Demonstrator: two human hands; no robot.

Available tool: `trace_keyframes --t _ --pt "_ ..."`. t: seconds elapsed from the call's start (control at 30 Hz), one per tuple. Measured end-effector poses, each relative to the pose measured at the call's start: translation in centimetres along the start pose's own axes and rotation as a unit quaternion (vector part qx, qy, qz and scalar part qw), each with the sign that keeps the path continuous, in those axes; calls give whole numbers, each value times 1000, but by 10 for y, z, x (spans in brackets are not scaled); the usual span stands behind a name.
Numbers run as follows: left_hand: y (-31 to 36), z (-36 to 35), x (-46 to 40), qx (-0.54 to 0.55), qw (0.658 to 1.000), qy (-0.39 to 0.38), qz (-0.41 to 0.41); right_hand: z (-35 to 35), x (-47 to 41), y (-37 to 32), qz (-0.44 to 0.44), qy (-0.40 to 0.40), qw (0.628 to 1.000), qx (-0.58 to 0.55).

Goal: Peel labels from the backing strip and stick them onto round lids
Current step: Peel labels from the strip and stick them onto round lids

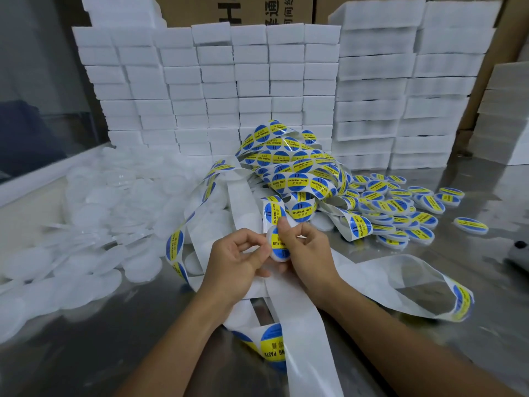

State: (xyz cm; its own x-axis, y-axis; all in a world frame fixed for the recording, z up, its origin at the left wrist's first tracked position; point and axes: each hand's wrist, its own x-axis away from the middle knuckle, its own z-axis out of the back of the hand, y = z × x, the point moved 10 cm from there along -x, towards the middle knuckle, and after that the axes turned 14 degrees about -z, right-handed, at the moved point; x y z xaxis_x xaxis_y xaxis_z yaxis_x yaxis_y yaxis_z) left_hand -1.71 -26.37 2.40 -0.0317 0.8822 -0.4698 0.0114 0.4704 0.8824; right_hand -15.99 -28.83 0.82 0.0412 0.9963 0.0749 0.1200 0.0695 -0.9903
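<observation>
Between my two hands, low in the middle of the view, is a round white lid [279, 255] with a blue and yellow label [277, 239] lying partly on it. My left hand [239, 260] pinches the lid's left edge. My right hand [307, 245] holds its right side, thumb pressed on the label's top. A long white backing strip [294, 179] with several more labels tangles just behind my hands. Its empty part [289, 305] trails under my wrists towards me.
A heap of plain white lids [94, 224] fills the left of the metal table [486, 270]. Several labelled lids [400, 207] lie in a pile at the right. Stacked white foam blocks [257, 90] wall off the back, with cardboard boxes [237, 8] behind.
</observation>
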Motion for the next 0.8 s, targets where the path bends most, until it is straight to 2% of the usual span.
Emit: trace_keyframes --t 0.1,0.33,0.47,0.6,0.73,0.8 --pt "-4 1 0 2 1000 2 10 0 -4 2 -6 -10 1000 -2" --pt "-15 16 -2 45 994 83 47 -15 1 2 -11 -105 994 -24" --pt "-21 20 -2 18 994 94 51 -17 3 4 -36 -117 990 -66" --pt "-24 20 -3 6 994 98 56 -14 0 5 -32 -93 995 -30" --pt "-28 28 -4 33 988 136 61 -22 4 2 -6 -130 992 -1" --pt "-28 28 -4 31 989 138 50 -23 4 2 -15 -141 990 -23"
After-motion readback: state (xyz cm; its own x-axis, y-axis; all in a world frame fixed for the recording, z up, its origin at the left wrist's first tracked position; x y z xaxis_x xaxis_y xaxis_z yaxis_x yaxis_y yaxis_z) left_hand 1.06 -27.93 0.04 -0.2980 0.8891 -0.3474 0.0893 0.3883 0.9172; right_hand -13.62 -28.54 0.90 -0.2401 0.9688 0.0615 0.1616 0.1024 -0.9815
